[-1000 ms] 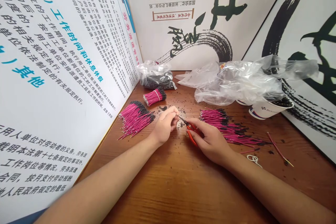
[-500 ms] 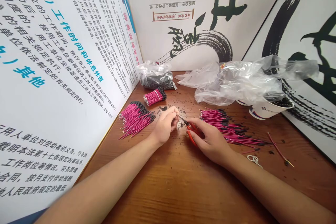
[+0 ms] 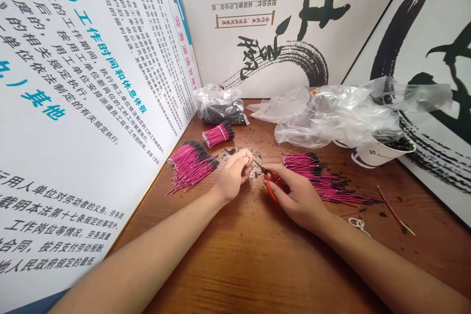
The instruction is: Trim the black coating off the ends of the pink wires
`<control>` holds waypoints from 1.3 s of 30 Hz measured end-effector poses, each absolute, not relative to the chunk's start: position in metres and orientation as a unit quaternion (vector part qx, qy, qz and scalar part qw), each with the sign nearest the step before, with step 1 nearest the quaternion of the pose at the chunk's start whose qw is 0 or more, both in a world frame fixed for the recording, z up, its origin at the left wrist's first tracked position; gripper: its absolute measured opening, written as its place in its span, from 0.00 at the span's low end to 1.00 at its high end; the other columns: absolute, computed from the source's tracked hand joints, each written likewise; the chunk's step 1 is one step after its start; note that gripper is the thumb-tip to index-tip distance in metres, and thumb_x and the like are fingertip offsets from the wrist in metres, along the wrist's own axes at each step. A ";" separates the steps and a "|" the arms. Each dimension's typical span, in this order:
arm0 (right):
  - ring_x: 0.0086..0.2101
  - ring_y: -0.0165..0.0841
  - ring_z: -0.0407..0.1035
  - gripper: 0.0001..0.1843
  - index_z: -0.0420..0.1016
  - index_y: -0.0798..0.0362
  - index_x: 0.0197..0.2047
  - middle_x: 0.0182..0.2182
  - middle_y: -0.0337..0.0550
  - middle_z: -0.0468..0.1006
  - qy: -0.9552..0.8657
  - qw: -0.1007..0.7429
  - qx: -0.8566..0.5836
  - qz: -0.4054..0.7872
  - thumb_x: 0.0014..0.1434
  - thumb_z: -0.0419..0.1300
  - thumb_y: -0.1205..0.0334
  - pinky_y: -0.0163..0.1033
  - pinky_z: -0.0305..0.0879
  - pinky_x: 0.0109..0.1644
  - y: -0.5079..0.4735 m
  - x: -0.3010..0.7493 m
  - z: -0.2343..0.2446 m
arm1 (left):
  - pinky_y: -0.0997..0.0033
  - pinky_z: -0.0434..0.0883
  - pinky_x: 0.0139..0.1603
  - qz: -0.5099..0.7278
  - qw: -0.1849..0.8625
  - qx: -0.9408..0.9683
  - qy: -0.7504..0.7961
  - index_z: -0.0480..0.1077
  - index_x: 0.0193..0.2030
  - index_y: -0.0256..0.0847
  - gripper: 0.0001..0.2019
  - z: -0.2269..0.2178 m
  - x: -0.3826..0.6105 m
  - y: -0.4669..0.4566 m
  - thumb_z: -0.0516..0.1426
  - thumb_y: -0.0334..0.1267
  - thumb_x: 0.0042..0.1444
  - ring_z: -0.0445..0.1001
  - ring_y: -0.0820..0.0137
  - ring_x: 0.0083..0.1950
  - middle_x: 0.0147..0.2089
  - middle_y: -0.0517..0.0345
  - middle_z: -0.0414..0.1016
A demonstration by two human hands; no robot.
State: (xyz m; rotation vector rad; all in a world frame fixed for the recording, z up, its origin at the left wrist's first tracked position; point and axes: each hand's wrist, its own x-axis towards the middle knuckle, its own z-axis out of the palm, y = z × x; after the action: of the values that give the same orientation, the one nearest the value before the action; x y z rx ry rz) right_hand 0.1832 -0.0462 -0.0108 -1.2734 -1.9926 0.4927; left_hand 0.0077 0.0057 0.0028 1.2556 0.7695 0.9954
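Note:
My left hand (image 3: 232, 175) is curled into a pinch at the middle of the wooden table (image 3: 250, 260); what its fingertips hold is too small to make out. My right hand (image 3: 297, 197) grips red-handled scissors (image 3: 270, 181), whose dark tip points at the left fingertips. A loose pile of pink wires with black ends (image 3: 190, 163) lies left of my left hand. A second pile of pink wires (image 3: 320, 179) lies just right of my right hand. Black crumbs (image 3: 253, 172) are scattered under the scissor tip.
A tied bundle of pink wires (image 3: 218, 134) and a bag of black bits (image 3: 221, 106) sit at the back. Crumpled clear plastic bags (image 3: 342, 113) cover a paper cup (image 3: 382, 153) at the right. Printed boards (image 3: 84, 98) wall in the table. A stray wire (image 3: 395, 212) and a white tie (image 3: 358, 224) lie right.
Both hands stay in place, pinching and cutting at the same spot. The view has shifted slightly.

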 end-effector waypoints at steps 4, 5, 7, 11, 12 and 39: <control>0.36 0.36 0.74 0.15 0.71 0.53 0.54 0.39 0.45 0.80 -0.777 0.353 -0.488 0.186 0.66 0.53 0.61 0.38 0.67 0.42 -0.047 0.182 -0.011 | 0.78 0.48 0.21 0.434 0.630 0.544 0.345 0.56 0.29 0.40 0.08 0.002 0.008 0.006 0.47 0.38 0.58 0.50 0.80 0.19 0.22 0.67 0.54; 0.36 0.36 0.74 0.15 0.71 0.53 0.54 0.39 0.45 0.80 -0.778 0.352 -0.487 0.185 0.66 0.53 0.61 0.38 0.68 0.43 -0.047 0.182 -0.011 | 0.78 0.48 0.21 0.434 0.630 0.543 0.347 0.56 0.29 0.40 0.08 0.002 0.008 0.007 0.47 0.38 0.58 0.50 0.80 0.19 0.22 0.67 0.54; 0.37 0.36 0.74 0.15 0.71 0.53 0.54 0.39 0.45 0.80 -0.779 0.351 -0.485 0.184 0.66 0.53 0.61 0.38 0.68 0.43 -0.047 0.182 -0.011 | 0.79 0.48 0.21 0.433 0.629 0.544 0.348 0.57 0.30 0.40 0.07 0.002 0.008 0.007 0.47 0.39 0.58 0.50 0.80 0.19 0.22 0.68 0.54; 0.37 0.36 0.74 0.15 0.71 0.53 0.54 0.40 0.45 0.80 -0.780 0.355 -0.480 0.185 0.66 0.53 0.61 0.38 0.68 0.43 -0.045 0.182 -0.012 | 0.79 0.48 0.21 0.431 0.628 0.546 0.349 0.57 0.30 0.40 0.07 0.002 0.008 0.006 0.47 0.39 0.58 0.50 0.80 0.20 0.22 0.67 0.54; 0.37 0.36 0.74 0.15 0.71 0.52 0.54 0.40 0.45 0.80 -0.781 0.356 -0.478 0.186 0.66 0.53 0.61 0.38 0.68 0.43 -0.045 0.182 -0.012 | 0.79 0.48 0.21 0.431 0.627 0.547 0.350 0.57 0.30 0.40 0.07 0.002 0.008 0.006 0.47 0.39 0.58 0.50 0.80 0.20 0.22 0.67 0.54; 0.32 0.32 0.69 0.12 0.69 0.49 0.53 0.34 0.37 0.75 -0.733 0.405 -0.487 0.249 0.67 0.54 0.63 0.34 0.63 0.37 -0.045 0.185 -0.011 | 0.78 0.50 0.22 0.446 0.557 0.596 0.370 0.61 0.40 0.42 0.08 -0.010 0.012 0.009 0.54 0.44 0.62 0.48 0.79 0.22 0.25 0.68 0.54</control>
State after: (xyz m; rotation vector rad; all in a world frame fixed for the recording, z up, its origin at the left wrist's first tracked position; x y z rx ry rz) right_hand 0.1848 -0.0448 -0.0112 -1.2287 -1.8503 0.6282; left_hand 0.0121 0.0093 -0.0100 1.4056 0.8723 1.0521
